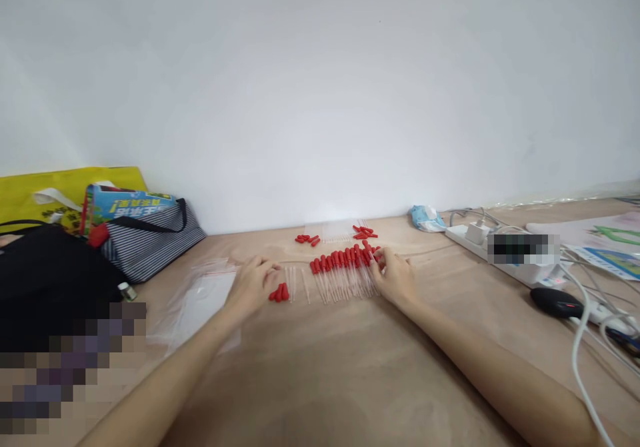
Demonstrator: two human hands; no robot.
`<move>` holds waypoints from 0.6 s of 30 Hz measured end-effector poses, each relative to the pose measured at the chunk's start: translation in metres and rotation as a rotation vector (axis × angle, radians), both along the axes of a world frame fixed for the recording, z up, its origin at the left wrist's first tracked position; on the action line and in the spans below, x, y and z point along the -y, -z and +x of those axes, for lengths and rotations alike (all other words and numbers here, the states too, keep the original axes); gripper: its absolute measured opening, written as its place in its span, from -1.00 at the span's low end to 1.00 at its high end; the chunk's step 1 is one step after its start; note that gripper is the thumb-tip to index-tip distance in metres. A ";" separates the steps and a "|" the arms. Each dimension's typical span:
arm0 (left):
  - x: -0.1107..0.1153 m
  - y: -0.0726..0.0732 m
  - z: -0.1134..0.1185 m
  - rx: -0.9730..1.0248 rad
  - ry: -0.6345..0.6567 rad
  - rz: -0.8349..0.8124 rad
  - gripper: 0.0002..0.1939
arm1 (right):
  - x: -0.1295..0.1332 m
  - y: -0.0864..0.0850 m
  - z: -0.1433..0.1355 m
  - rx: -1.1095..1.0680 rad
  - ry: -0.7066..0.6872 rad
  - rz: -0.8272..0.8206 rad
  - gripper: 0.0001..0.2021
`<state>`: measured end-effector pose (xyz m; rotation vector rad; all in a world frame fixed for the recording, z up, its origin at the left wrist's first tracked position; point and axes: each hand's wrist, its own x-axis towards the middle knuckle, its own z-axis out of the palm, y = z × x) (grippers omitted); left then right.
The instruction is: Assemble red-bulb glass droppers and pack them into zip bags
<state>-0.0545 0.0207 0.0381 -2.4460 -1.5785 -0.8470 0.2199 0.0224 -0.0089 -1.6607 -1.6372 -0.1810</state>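
A tight row of droppers [336, 260] lies on the wooden table, red rubber bulbs toward the wall and clear thin tubes toward me. At the right end of this row my right hand [395, 275] has thumb and fingers closed on a dropper [369, 252], its red bulb pointing up and away. My left hand [254, 282] is to the left of the row with loosely bent fingers apart and nothing visible in them. Just beside it are several loose red bulbs [280, 292] and several bare clear tubes [293, 284].
More red bulbs [307, 240] and clear tubes [337, 231] lie near the wall. Clear zip bags [203, 300] are under my left forearm. Farther left stand a striped bag [155, 240] and a black bag [55, 287]. A white power strip [520, 260] with cables is at right, near a blue-white packet [426, 218].
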 end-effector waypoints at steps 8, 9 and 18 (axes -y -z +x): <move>-0.059 -0.011 -0.042 -0.161 0.099 -0.363 -0.82 | -0.015 -0.002 -0.012 0.079 0.068 -0.061 -0.90; -0.061 -0.008 -0.043 -0.163 0.092 -0.371 -0.83 | -0.016 -0.002 -0.013 0.089 0.072 -0.066 -0.90; -0.067 0.000 -0.027 -0.127 -0.060 -0.291 -0.83 | -0.016 -0.001 -0.015 0.112 0.098 -0.099 -0.88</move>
